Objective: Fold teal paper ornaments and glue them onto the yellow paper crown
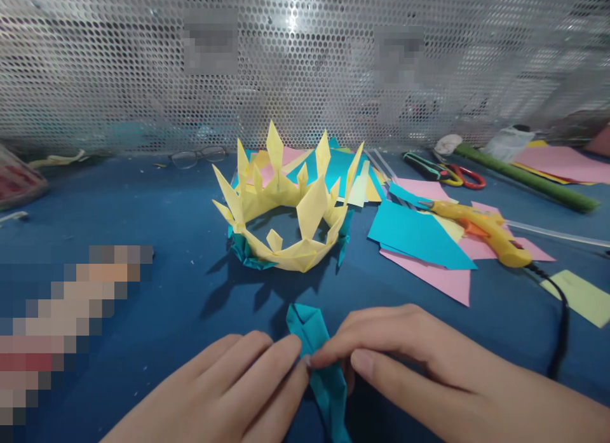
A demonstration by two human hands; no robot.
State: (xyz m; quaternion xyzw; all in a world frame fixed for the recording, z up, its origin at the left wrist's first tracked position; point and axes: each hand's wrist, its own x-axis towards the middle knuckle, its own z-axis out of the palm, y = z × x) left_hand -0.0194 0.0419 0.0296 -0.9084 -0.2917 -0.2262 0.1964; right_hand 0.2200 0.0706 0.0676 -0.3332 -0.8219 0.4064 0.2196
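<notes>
A folded teal paper strip [324, 379] lies on the blue table in front of me, its far end creased to an angled tip. My left hand [238, 386] has its fingers closed together, with the fingertips pressing the strip's left edge. From the other side, my right hand [410, 360] pinches the strip, index fingertip on it close to the left fingers. Beyond both hands stands a pale yellow folded-paper crown [312, 208] with pointed tips. Teal folded pieces [250, 255] are on its lower outside at the left and right.
A yellow hot glue gun [481, 224] rests on pink and teal paper sheets [419, 233] to the right. Behind are scissors [464, 175], a green stick [528, 176] and eyeglasses [197, 156]. A perforated metal panel [305, 68] borders the table. Something pixelated [71, 322] is at left.
</notes>
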